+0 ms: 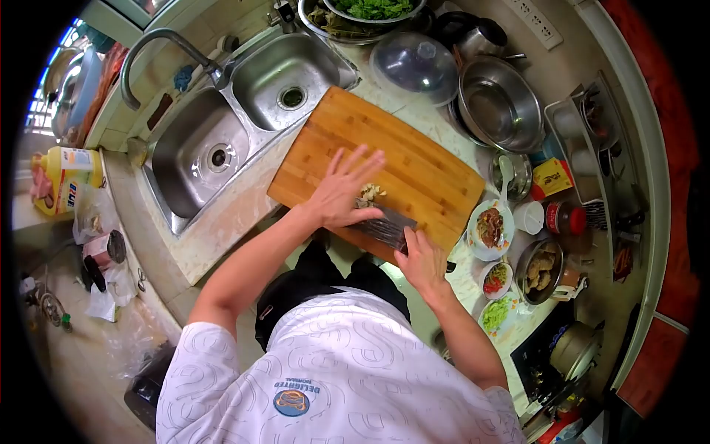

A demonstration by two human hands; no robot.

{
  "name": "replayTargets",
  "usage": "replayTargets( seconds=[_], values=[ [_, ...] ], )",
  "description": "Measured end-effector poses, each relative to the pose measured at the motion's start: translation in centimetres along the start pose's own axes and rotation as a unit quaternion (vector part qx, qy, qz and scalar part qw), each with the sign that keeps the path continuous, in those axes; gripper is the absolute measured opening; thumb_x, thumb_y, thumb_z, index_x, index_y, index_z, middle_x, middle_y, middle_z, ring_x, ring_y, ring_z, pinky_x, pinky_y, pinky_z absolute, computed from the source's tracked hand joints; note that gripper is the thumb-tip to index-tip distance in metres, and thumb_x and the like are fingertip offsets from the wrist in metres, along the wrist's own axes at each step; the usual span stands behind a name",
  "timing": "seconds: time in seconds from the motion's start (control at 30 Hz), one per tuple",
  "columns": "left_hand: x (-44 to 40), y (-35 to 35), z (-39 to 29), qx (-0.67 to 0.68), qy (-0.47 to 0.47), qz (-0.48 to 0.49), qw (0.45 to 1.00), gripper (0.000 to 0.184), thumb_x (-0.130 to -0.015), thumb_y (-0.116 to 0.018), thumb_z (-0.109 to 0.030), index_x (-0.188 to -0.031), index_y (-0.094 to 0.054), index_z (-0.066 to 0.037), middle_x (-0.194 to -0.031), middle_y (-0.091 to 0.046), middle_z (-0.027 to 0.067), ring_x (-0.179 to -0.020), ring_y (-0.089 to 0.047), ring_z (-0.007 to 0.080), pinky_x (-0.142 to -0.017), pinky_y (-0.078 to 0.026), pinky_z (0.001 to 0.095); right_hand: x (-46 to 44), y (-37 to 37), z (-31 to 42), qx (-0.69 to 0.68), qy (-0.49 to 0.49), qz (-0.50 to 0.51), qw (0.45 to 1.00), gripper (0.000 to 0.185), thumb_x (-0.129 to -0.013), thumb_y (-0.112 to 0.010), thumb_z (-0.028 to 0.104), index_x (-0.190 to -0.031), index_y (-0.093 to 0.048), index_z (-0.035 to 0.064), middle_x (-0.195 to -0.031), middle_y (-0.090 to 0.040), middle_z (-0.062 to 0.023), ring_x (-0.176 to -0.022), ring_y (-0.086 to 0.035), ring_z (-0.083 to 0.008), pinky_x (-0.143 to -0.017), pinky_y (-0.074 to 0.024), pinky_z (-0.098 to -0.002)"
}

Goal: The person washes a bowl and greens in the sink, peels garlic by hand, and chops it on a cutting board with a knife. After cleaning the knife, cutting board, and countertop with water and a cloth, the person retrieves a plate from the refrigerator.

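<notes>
A wooden cutting board (pixel 399 155) lies on the counter in front of me. My right hand (pixel 421 259) is closed round the handle of a cleaver (pixel 392 228), whose dark, broad blade lies over the near part of the board. Beside the blade's far edge sits a small pile of pale chopped pieces, which look like garlic (pixel 372 192). My left hand (pixel 344 191) is spread above the board, slightly blurred, with its thumb close to the blade; whether the thumb touches it I cannot tell.
A double sink (pixel 200 159) with a faucet (pixel 174 37) is at the left. Along the right stand a plate of sliced meat (pixel 489 227), a bowl of chopped peppers (pixel 495 280), a plate of chopped greens (pixel 499 314) and a steel pot (pixel 499 103). A glass lid (pixel 416 63) lies behind the board.
</notes>
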State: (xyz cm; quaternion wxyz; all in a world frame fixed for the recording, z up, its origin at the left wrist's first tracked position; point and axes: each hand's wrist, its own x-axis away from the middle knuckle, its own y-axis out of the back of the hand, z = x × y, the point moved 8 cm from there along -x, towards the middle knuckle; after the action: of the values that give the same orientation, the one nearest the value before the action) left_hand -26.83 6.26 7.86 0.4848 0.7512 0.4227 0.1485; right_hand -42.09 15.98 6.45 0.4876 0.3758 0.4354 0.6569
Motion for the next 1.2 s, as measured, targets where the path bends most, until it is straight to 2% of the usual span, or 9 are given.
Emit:
replayTargets(
  seconds=[0.1,0.23,0.37,0.5,0.57,0.6,0.77,0.93,1.2],
  values=[
    [-1.3,-4.5,0.6,-0.04,-0.058,0.114,0.991,0.087,-0.079,-0.05,-0.064,-0.143,-0.025,-0.011,-0.151,-0.022,0.0038,-0.14,-0.011,0.0305,-0.111,-0.006,0.0553,-0.2,0.5,0.2,0.013,0.017,0.026,0.999,0.046,-0.068,-0.072,0.019,-0.107,-0.056,0.0016,-0.082,-0.056,-0.0098,-0.075,-0.06,-0.0269,-0.061,-0.049,-0.0398],
    [-3.1,-6.3,3.2,-0.061,-0.111,0.102,0.987,0.072,-0.084,-0.054,-0.047,-0.142,-0.03,-0.011,-0.147,-0.029,0.0076,-0.138,-0.019,0.0294,-0.11,-0.008,0.0554,1.2,1.3,0.3,0.039,0.053,0.043,0.997,0.041,-0.069,-0.072,0.017,-0.106,-0.058,0.0039,-0.079,-0.054,-0.0083,-0.075,-0.059,-0.0259,-0.062,-0.0485,-0.0387],
    [-2.2,-5.6,7.1,0.093,-0.001,0.049,0.994,0.042,-0.089,-0.05,-0.021,-0.128,-0.049,-0.006,-0.136,-0.046,0.0109,-0.132,-0.033,0.0287,-0.111,-0.019,0.0474,3.5,1.8,-1.2,-0.028,-0.006,0.001,1.0,0.022,-0.078,-0.063,0.017,-0.095,-0.06,0.0046,-0.076,-0.056,-0.0114,-0.069,-0.059,-0.0296,-0.057,-0.0475,-0.0389],
    [1.4,-4.4,6.2,0.116,0.094,-0.084,0.985,0.033,-0.091,-0.047,-0.018,-0.119,-0.055,-0.001,-0.127,-0.053,0.0135,-0.127,-0.041,0.0279,-0.109,-0.025,0.044,4.7,-2.4,-5.1,-0.201,-0.127,-0.053,0.97,0.025,-0.094,-0.049,0.022,-0.081,-0.052,0.0005,-0.061,-0.055,-0.0129,-0.05,-0.056,-0.0239,-0.048,-0.0447,-0.033],
    [2.3,-5.5,3.3,0.015,0.086,-0.085,0.993,0.034,-0.089,-0.05,-0.013,-0.119,-0.053,0.002,-0.127,-0.052,0.0175,-0.125,-0.042,0.03,-0.108,-0.027,0.0438,5.9,-7.3,-7.1,-0.462,-0.368,0.029,0.806,0.032,-0.097,-0.044,0.026,-0.078,-0.048,0.0009,-0.057,-0.052,-0.0081,-0.041,-0.051,-0.0157,-0.041,-0.0415,-0.0289],
    [2.6,-6.1,2.1,0.015,0.092,-0.099,0.991,0.034,-0.088,-0.05,-0.012,-0.119,-0.053,0.003,-0.127,-0.052,0.018,-0.125,-0.043,0.0306,-0.107,-0.028,0.0431,5.5,-8.2,-6.9,-0.496,-0.367,0.031,0.786,0.034,-0.099,-0.04,0.03,-0.081,-0.047,0.0014,-0.058,-0.051,-0.005,-0.039,-0.049,-0.0107,-0.037,-0.0393,-0.0251],
    [3.2,-6.9,1.7,0.253,0.168,-0.216,0.928,0.032,-0.092,-0.042,-0.011,-0.119,-0.052,0.005,-0.128,-0.05,0.0206,-0.122,-0.045,0.0334,-0.106,-0.03,0.0432,3.6,-9.2,-5.3,-0.491,-0.353,0.078,0.792,0.036,-0.098,-0.039,0.032,-0.082,-0.047,0.0002,-0.059,-0.053,-0.006,-0.041,-0.054,-0.0131,-0.039,-0.0424,-0.0259],
    [3.1,-6.6,2.5,0.057,0.205,-0.213,0.954,0.037,-0.092,-0.043,-0.013,-0.125,-0.047,0.005,-0.13,-0.047,0.0221,-0.126,-0.041,0.0333,-0.109,-0.025,0.0446,2.7,-9.2,-5.6,-0.414,-0.335,0.078,0.843,0.039,-0.098,-0.039,0.034,-0.081,-0.048,-0.0003,-0.055,-0.052,-0.0057,-0.04,-0.055,-0.0151,-0.038,-0.0435,-0.0282],
    [0.6,-8.2,1.3,0.039,0.193,-0.193,0.961,0.043,-0.091,-0.045,-0.016,-0.127,-0.044,0.007,-0.133,-0.044,0.0232,-0.128,-0.038,0.0346,-0.109,-0.023,0.0456,2.8,-9.0,-5.6,-0.409,-0.348,0.071,0.841,0.042,-0.097,-0.041,0.036,-0.076,-0.05,-0.0001,-0.05,-0.053,-0.0084,-0.042,-0.058,-0.0193,-0.042,-0.0458,-0.0317]
  ],
)
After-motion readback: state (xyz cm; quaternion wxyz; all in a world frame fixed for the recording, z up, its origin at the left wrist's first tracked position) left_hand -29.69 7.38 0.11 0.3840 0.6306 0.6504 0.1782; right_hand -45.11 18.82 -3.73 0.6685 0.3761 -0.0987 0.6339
